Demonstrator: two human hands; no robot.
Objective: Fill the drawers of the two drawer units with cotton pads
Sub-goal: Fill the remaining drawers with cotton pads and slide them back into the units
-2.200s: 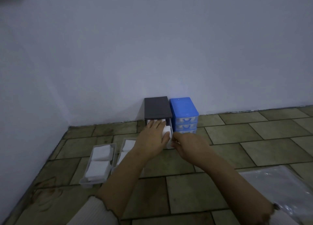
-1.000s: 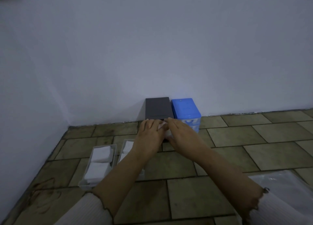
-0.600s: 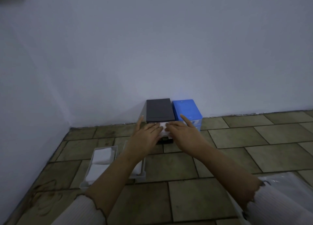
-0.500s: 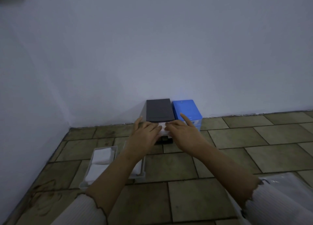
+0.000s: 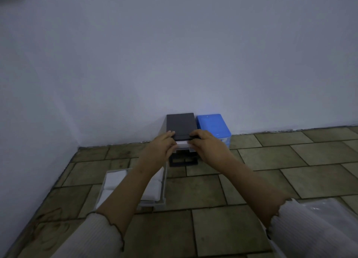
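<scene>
Lower left, I see two loose drawers (image 5: pixel 153 188) holding cotton pads (image 5: pixel 114 180). At centre, my left hand (image 5: pixel 161 150) and right hand (image 5: pixel 208 148) grip the ends of a filled drawer (image 5: pixel 183 145), half inside the black unit (image 5: pixel 180 125); it must slide straight away from me. The blue unit (image 5: pixel 213 125) stands alongside it.

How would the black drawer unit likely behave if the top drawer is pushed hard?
The black drawer unit looks small and probably light, so it might slide. The wall close behind should stop it. Its empty lower slots suggest little weight low down.
</scene>
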